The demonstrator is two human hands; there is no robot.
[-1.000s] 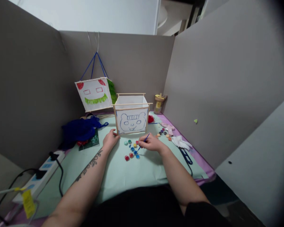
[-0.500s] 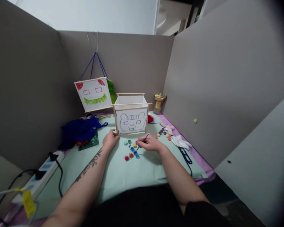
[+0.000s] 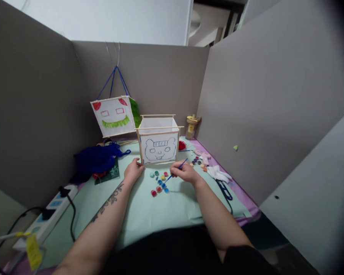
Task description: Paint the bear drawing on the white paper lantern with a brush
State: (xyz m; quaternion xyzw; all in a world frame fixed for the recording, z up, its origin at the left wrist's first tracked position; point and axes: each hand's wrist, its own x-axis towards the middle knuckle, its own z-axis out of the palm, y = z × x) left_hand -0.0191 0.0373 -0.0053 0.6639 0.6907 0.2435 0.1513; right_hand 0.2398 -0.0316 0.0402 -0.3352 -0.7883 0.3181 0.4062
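A white box-shaped lantern [image 3: 159, 148] with a wooden stick frame stands on the green-covered table, a bear face outlined in blue on its front. My left hand [image 3: 134, 170] rests at its lower left corner, fingers closed around or against the frame's foot. My right hand [image 3: 185, 172] pinches a thin blue paintbrush [image 3: 172, 175], its tip down at the blue paint pots [image 3: 163, 185]. Red paint pots [image 3: 154, 193], a yellow one [image 3: 163, 177] and green ones [image 3: 156, 173] sit around them, in front of the lantern.
A second painted lantern [image 3: 114, 116] hangs by blue cords at the back left. Blue yarn [image 3: 96, 158] and a power strip [image 3: 47, 215] lie left. At right are more paint pots [image 3: 199, 162], a white glove [image 3: 218, 173], dark scissors [image 3: 225, 191] and a jar [image 3: 190, 128].
My right hand has moved slightly right and the brush leans lower, its tip still by the blue pots. My left hand stays at the lantern's corner.
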